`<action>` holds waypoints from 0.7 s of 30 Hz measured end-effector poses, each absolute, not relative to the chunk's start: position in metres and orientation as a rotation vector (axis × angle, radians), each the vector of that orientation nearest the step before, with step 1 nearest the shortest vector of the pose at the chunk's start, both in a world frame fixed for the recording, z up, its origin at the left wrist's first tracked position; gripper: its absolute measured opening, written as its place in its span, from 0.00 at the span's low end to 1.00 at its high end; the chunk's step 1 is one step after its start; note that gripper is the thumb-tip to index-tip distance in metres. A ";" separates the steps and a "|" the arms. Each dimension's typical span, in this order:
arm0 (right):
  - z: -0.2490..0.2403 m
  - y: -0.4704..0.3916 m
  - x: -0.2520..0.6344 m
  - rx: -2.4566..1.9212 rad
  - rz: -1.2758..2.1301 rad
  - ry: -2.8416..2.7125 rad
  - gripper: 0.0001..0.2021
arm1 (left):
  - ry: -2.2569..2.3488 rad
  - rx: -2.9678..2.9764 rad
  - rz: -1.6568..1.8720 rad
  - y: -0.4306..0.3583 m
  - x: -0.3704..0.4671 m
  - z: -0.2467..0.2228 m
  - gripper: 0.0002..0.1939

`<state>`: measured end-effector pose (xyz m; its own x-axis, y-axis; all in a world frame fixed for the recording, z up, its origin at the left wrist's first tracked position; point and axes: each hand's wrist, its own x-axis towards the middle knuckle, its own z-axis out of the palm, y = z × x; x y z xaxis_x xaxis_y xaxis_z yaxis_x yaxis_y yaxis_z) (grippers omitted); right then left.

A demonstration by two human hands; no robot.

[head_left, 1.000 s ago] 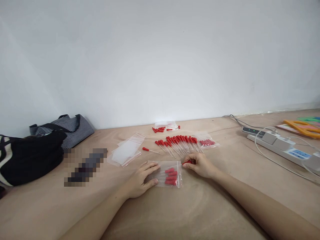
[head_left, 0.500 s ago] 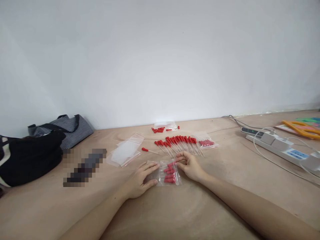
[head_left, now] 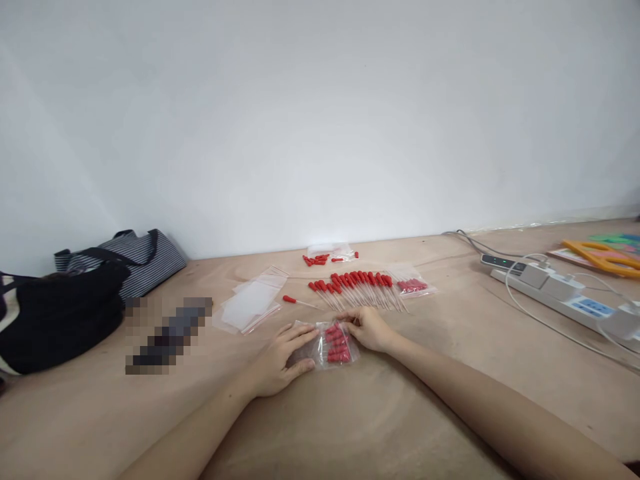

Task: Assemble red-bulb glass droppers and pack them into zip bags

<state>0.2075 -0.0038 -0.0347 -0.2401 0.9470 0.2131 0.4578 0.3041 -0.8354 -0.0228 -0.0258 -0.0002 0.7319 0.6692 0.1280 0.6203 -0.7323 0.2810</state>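
Note:
Flat on the table in front of me lies a clear zip bag [head_left: 320, 363] holding several red-bulbed droppers [head_left: 337, 343], bulbs towards the right. My left hand [head_left: 285, 353] holds the bag's left edge, thumb and index finger apart at its lower and upper parts. At the upper right corner, my right hand [head_left: 367, 328] has its fingers bent and closed on the bag; its fingertips are partly hidden. Just beyond is a row of loose red-bulbed droppers [head_left: 360, 280], their thin clear tubes pointing towards me. One single dropper [head_left: 290, 299] lies to the left of that row.
Flat clear bags [head_left: 255, 300] lie left of the droppers; a filled bag [head_left: 414, 285] lies right. Loose red bulbs [head_left: 316, 260] sit near the wall. A power strip [head_left: 565, 297] with cables and orange scissors [head_left: 600, 257] are right; a black bag [head_left: 65, 320] is left.
My right hand has shifted left, its fingers now over the bag's upper right corner. The bag's right side has drawn in and the droppers inside have shifted slightly. My left hand stays put.

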 end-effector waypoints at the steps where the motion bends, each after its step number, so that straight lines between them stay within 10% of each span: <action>1: -0.034 -0.002 0.208 -1.269 0.861 -1.830 0.08 | 1.023 2.715 0.323 -0.026 -0.023 0.000 0.25; 21: -0.016 -0.020 0.247 -1.029 0.404 -2.287 0.09 | 1.055 2.771 0.379 -0.017 -0.030 -0.005 0.21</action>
